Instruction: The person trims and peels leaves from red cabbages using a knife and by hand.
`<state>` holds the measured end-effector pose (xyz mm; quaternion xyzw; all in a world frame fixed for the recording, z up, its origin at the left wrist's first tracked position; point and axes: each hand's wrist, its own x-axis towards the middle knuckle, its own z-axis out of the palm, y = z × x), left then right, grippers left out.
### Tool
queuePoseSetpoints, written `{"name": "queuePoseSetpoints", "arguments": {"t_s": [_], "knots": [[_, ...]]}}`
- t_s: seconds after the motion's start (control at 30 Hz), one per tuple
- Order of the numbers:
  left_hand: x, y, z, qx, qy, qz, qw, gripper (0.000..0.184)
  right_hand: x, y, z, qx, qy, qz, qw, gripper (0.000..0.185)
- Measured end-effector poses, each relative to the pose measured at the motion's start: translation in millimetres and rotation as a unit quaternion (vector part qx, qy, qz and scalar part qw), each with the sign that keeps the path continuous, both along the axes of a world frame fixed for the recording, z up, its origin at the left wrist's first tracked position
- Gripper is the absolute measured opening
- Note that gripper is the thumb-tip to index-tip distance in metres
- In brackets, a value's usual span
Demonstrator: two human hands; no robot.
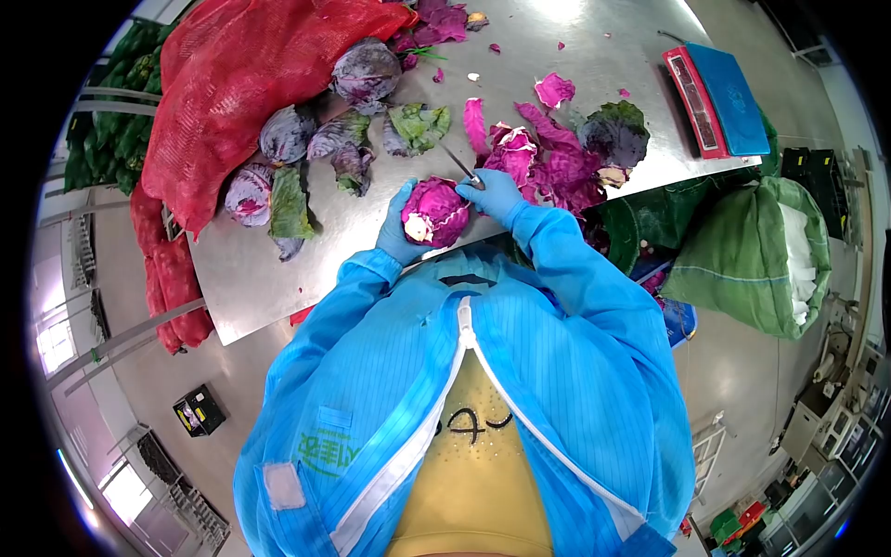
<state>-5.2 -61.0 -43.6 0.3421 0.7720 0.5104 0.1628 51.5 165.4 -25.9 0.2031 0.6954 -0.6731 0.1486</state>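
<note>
My left hand, in a blue glove, is closed around the side of a trimmed red cabbage at the table's near edge. The pale cut stem of this cabbage faces my side. In my gloved right hand is a knife, its blade pointing away and to the left over the table. My right fingers are close to the cabbage's right side; whether they touch it I cannot tell. Just beyond that hand sits another peeled red cabbage, with purple leaves heaped beside it.
A red mesh sack lies on the metal table, with untrimmed cabbages and loose outer leaves beside it. At the right stands a red and blue box-like device. A green woven sack stands off the table's right edge.
</note>
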Motion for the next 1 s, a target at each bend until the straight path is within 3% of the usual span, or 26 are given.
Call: {"name": "queuePoseSetpoints", "arguments": {"t_s": [0.03, 0.07, 0.17, 0.3, 0.37, 0.4, 0.5, 0.6, 0.7, 0.77, 0.83, 0.9, 0.93, 0.97, 1.0], "knots": [[-1, 0, 0, -0.018, -0.009, 0.000, 1.000, 0.115, 1, -6, -5, 0.161, 0.090, -0.003, 0.983, 0.030], [-1, 0, 0, -0.017, -0.009, 0.000, 1.000, 0.115, 2, -9, -8, 0.316, 0.178, -0.006, 0.932, 0.029], [2, -2, 0, 0.019, 0.025, -0.010, 0.999, 0.115, 1, -7, -9, 0.304, 0.099, -0.067, 0.945, 0.027], [4, -6, 3, 0.051, -0.004, 0.002, 0.999, 0.112, 0, -18, -2, 0.348, 0.153, -0.071, 0.922, 0.023], [7, -9, 0, -0.013, 0.031, 0.030, 0.999, 0.107, -1, -15, 8, 0.338, 0.162, -0.043, 0.926, 0.022], [9, -11, -15, 0.036, 0.005, 0.036, 0.999, 0.096, 0, -13, 9, 0.363, 0.156, -0.035, 0.918, 0.021], [1, -16, -37, 0.045, -0.036, -0.027, 0.998, 0.087, -7, -10, 16, 0.419, 0.155, -0.040, 0.894, 0.017], [-4, -18, -53, 0.064, -0.121, -0.055, 0.989, 0.079, -16, -10, 41, 0.455, 0.242, 0.053, 0.856, 0.016], [-3, -13, -17, 0.022, -0.048, -0.064, 0.997, 0.082, -16, -11, 68, 0.516, 0.239, 0.141, 0.810, 0.016], [3, -11, -1, 0.002, 0.265, -0.074, 0.961, 0.082, -19, -6, 66, 0.498, 0.260, 0.093, 0.822, 0.017], [5, -13, 2, -0.009, 0.266, -0.067, 0.962, 0.082, -31, 5, 57, 0.479, 0.284, 0.042, 0.829, 0.018], [6, -16, 9, -0.037, 0.282, -0.046, 0.958, 0.081, -39, 18, 43, 0.500, 0.099, 0.030, 0.860, 0.019], [5, -19, 3, -0.037, 0.284, -0.046, 0.957, 0.081, -30, 21, 53, 0.510, 0.085, 0.015, 0.856, 0.024], [3, -20, -7, -0.018, 0.279, -0.046, 0.959, 0.079, -24, 23, 51, 0.512, 0.087, 0.014, 0.855, 0.024], [4, -22, -17, 0.000, 0.272, -0.045, 0.961, 0.078, -18, 23, 42, 0.467, 0.165, -0.048, 0.868, 0.028]]}}
